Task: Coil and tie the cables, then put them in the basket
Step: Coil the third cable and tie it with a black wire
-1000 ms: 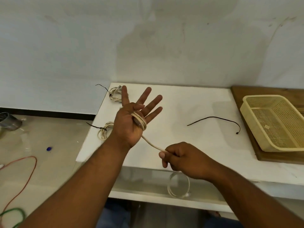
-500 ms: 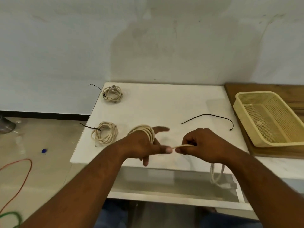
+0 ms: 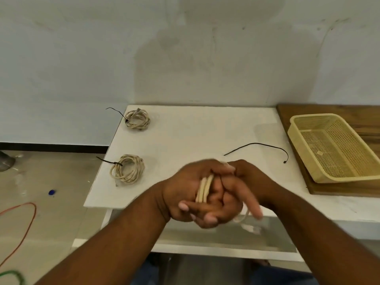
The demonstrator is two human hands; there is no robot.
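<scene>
Head view, worktop [image 3: 205,130] front edge: left hand [image 3: 185,192] grips the half-wound beige cable [image 3: 203,188]; right hand [image 3: 248,182] blurred, grip unclear; tail needs winding, then probably tying.

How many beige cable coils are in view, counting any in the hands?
3. A far coil, tied, at the table's back left corner; a near coil, tied, by its left edge; a third coil wrapped round the left hand. The basket holds none.

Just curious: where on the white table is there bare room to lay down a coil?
Bare: the table middle between far coil and black tie. Crowded: left edge by near coil, front under left hand and right hand.
</scene>
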